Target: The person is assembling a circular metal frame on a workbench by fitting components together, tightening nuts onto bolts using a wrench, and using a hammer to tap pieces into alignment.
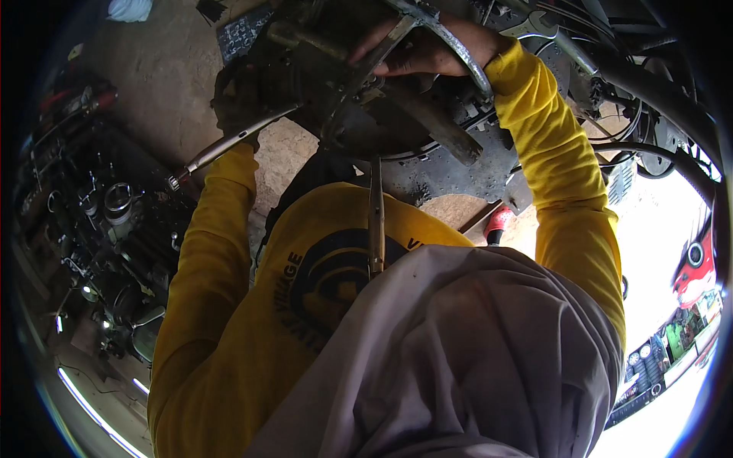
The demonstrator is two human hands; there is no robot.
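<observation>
My left hand is clenched around the handle of a long metal wrench, whose shaft runs down and outward from the fist. To do this well, I judge I should pull steadily and keep the wrench head seated square. Just right of that hand sits the greasy engine assembly. My right hand rests on top of it, fingers curled over a curved chrome bar. Below both hands a flat spanner hangs at my chest. Beneath the hands lies a bare concrete floor; far left of them stand dark engine parts.
</observation>
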